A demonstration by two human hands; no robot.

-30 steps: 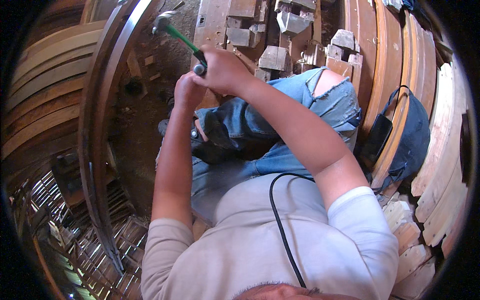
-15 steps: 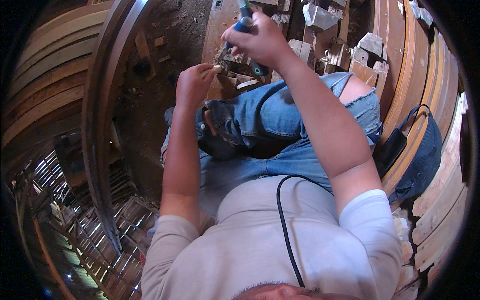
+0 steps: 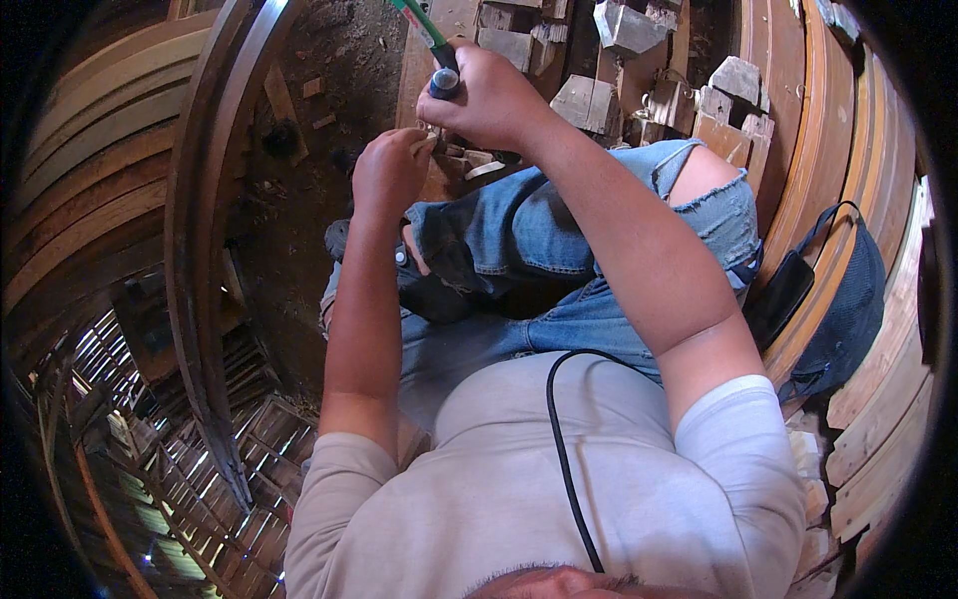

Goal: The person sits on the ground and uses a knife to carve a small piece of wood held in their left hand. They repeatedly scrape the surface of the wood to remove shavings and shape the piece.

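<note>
Your right hand (image 3: 489, 95) fisted tight round green-handled tool with dark grip end (image 3: 431, 45), raised above knee. Your left hand (image 3: 389, 175) pinches small pale wood piece (image 3: 427, 143), fingers curled, just below right hand. Rough grey-brown wood blocks (image 3: 599, 60) piled beyond. Dark blue fabric bag (image 3: 848, 299) on planks at your right, contents hidden.

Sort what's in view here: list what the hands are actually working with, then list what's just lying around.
In hand:
- right hand gripping a green-handled tool
- left hand pinching a small pale wood piece

Lying about:
- wood offcut blocks on the ground
- dark blue bag on the curved planks
- black flat case beside the bag
</note>
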